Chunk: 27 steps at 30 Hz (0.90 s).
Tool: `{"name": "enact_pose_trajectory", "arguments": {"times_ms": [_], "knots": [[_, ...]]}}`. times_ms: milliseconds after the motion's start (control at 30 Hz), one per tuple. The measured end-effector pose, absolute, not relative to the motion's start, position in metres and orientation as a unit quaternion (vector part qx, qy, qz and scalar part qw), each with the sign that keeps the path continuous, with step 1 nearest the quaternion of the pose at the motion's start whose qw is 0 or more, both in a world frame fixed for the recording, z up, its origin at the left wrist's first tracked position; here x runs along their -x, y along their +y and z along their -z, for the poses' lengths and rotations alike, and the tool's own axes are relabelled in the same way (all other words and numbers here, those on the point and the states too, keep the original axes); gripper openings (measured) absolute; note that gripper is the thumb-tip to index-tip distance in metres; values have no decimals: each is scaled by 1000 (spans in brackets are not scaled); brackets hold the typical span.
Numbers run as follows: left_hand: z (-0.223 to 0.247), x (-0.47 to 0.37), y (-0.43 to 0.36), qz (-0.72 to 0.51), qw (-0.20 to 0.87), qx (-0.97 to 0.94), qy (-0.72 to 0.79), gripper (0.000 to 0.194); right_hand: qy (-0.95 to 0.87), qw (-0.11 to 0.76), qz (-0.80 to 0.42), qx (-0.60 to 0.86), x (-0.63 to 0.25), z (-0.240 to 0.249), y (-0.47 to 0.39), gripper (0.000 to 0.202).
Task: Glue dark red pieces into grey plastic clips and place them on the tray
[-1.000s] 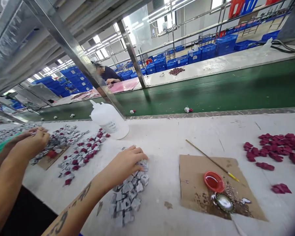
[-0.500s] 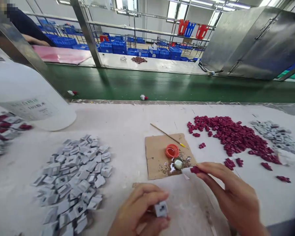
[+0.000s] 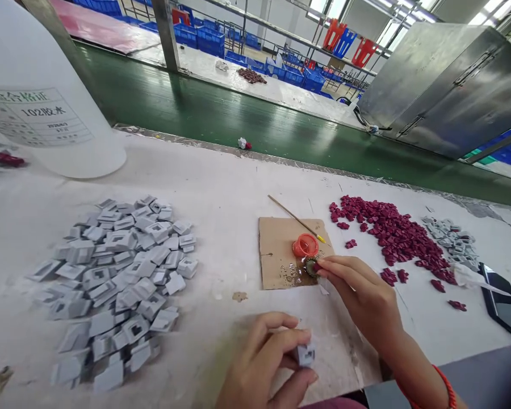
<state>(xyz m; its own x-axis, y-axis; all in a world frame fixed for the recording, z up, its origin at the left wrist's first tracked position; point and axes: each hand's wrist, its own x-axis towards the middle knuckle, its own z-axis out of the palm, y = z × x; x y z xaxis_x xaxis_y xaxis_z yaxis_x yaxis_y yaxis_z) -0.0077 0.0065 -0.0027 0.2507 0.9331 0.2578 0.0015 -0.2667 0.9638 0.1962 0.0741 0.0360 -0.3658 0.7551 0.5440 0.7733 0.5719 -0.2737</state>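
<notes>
Between the thumb and fingers of my left hand (image 3: 272,360) is a small grey plastic block (image 3: 305,354) with a dark square hole facing right. My right hand (image 3: 360,289) pinches a small dark-red plastic piece (image 3: 318,267), mostly covered by the fingertips. That piece is at a bottle cap (image 3: 310,267) with a shiny liquid; whether it touches the liquid I cannot tell. The cap lies on a wet, stained cardboard square (image 3: 276,238), beside an orange-red cup (image 3: 305,245) of liquid. A thin brush (image 3: 298,219) with a yellow end rests across the cardboard's top.
A heap of grey blocks (image 3: 128,272) lies left, a pile of dark-red pieces (image 3: 392,233) right, with smaller grey parts (image 3: 451,238) and a phone (image 3: 505,301) beyond. A large white jug (image 3: 46,125) stands back left. Behind runs a green conveyor belt (image 3: 204,111) carrying one joined piece (image 3: 244,144).
My right hand has brought the dark-red piece left to the bottle cap. My left hand still holds the grey block. The view has tilted, and one piece on the belt is out of sight.
</notes>
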Motion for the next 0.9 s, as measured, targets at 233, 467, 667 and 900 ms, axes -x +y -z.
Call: {"name": "enact_pose_trajectory", "arguments": {"times_ms": [233,467,667,900], "knots": [[10,9,11,-449,221,-762,410,18,-731,423,-75,530,-188,-40,41,16],[8,11,8,-441,201,-765,424,18,-671,508,-189,507,-152,-22,-5,20],[3,14,9,-434,223,-766,418,21,-702,484,-202,482,-156,-9,-10,24],[0,14,9,-418,242,-770,417,20,-733,431,-216,480,-157,-15,-10,27]]}}
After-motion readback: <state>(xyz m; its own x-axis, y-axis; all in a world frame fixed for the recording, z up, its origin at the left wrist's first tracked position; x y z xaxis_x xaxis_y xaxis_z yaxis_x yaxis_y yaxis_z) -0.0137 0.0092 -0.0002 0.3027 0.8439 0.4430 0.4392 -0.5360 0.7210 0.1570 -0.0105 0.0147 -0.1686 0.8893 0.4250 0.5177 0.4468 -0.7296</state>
